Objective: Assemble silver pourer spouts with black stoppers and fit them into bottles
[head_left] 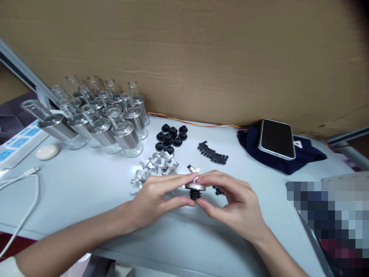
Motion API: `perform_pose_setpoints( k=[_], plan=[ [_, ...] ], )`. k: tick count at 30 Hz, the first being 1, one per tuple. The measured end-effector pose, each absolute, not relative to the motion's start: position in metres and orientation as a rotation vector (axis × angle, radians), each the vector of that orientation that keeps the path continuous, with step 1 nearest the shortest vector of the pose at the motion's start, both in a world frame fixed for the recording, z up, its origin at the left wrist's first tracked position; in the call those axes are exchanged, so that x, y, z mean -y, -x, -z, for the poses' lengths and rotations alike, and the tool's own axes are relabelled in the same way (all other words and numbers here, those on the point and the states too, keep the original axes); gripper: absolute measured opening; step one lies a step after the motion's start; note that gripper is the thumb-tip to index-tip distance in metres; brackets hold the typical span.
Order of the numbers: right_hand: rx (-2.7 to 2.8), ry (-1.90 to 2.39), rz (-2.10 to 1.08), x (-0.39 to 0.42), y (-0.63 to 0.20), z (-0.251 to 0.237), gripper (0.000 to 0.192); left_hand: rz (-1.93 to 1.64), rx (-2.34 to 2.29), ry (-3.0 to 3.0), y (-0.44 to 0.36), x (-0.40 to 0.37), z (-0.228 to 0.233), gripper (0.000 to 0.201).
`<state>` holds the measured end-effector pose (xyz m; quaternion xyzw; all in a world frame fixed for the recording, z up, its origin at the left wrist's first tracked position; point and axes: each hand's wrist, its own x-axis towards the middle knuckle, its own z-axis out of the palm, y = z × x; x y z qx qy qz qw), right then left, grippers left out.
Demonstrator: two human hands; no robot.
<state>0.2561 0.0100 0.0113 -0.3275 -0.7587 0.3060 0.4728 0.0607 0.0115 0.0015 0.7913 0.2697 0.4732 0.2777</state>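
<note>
Both hands, left hand (155, 198) and right hand (230, 204), pinch a metal pourer (195, 186) with closed fingers (its black stopper half hidden) above the desk (86, 192); bottom-right corner is pixelated.

silver spout (195, 186), black stopper (193, 194)

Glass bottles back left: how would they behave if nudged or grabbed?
The glass bottles look tall with narrow necks, so probably apt to tip. They stand packed together, so one falling would likely knock its neighbours. Clear glass and shiny metal sleeves suggest a fragile, somewhat slippery grip.
</note>
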Motion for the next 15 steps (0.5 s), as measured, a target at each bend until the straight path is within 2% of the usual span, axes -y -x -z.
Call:
perform_pose_setpoints(
  k=[6,15],
  plan=[
    [1.873,0.742,-0.491,-0.0067,-0.2522,-0.0106,0.029,-1.236,-0.688,-2.149,-0.0596,-0.0118,-0.0026,0.042],
    [1.931,0.777,-0.451,-0.0072,-0.2531,-0.0154,0.017,-1.302,-0.707,-2.196,-0.0595,-0.0118,-0.0026,0.030]
  ],
)
